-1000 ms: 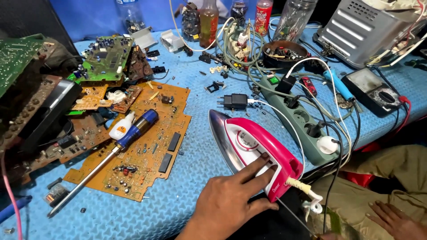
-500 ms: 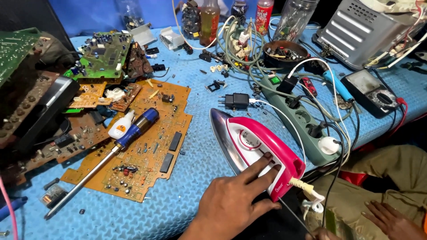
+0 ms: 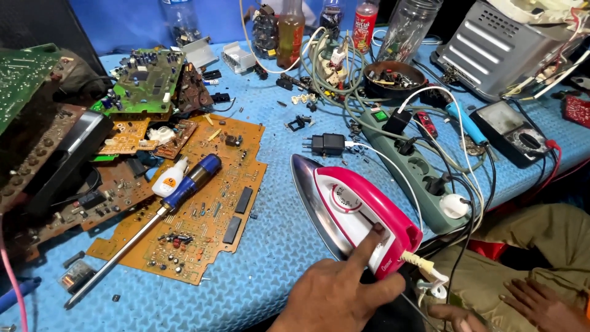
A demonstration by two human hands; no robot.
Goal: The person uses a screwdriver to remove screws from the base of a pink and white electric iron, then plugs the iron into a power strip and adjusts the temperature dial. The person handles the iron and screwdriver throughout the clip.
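The left hand [image 3: 335, 295] rests at the rear of the pink and white clothes iron [image 3: 353, 212], which lies flat on the blue bench [image 3: 270, 246], its metal nose pointing toward 11 o'clock. The index finger is stretched out and touches the top of the pink handle near its back end; the remaining fingers are loosely curled, gripping nothing. Half a second ago more fingers lay spread across the handle; now only the one reaches forward. The iron itself has not shifted.

The right hand [image 3: 541, 304] lies open and flat on the person's lap at 4 o'clock from the iron, holding nothing, much as before.

At 9 o'clock from the iron a blue-handled screwdriver [image 3: 144, 224] lies across an orange circuit board [image 3: 203, 209], unmoved. At 2 o'clock sits a green power strip [image 3: 409, 163] with white and black plugs in it, and beyond it a multimeter [image 3: 513, 132]. A black plug adapter [image 3: 327, 144] lies at 12 o'clock, just beyond the iron's tip
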